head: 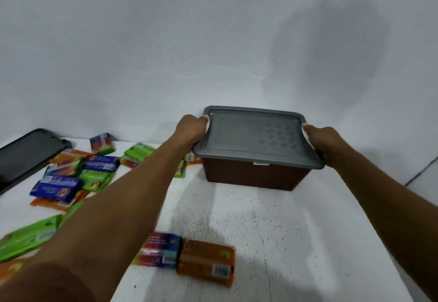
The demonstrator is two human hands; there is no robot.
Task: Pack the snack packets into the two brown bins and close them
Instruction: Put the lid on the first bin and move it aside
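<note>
I see my left hand (192,128) holding the left end of the grey lid (256,135). My right hand (324,142) holds the right end. On each hand the thumb lies on top of the lid and the fingers curl under its edge. The lid sits flat on the brown bin (258,178), so I cannot see inside. The bin is at the back of the white desk (260,218), close to the wall (213,40).

Many snack packets (94,166) lie in a loose pile on the left side of the desk. Some are blue, some green, some orange. An orange packet (206,261) lies near the front, touching a striped packet (158,249). A black lid (28,154) lies far to the left, just beside the pile.
</note>
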